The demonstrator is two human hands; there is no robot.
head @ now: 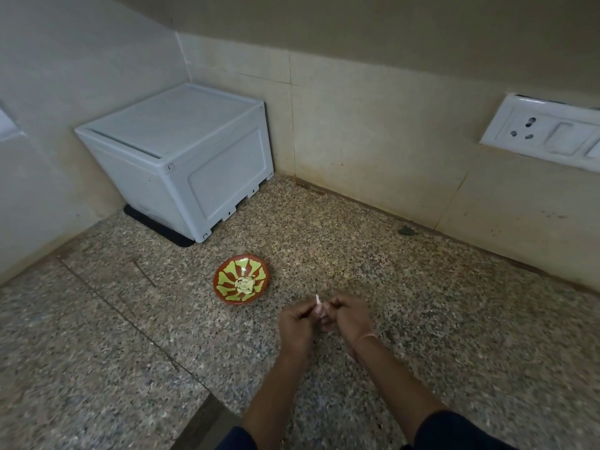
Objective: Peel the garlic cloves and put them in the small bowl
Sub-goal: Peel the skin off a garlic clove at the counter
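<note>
**Garlic clove pinched between both hands**

Pinched from either side – garlic clove (pixel 319 309), with left hand (pixel 297 323) and right hand (pixel 349 318) curled round it, a pale sliver of skin (pixel 317 299) sticking up. Just beyond, leftward: small bowl (pixel 224 277) on the speckled counter (pixel 422 303), peeled cloves (pixel 244 285) heaped at its centre. Farther back – white box (pixel 181 157) in the corner.
</note>
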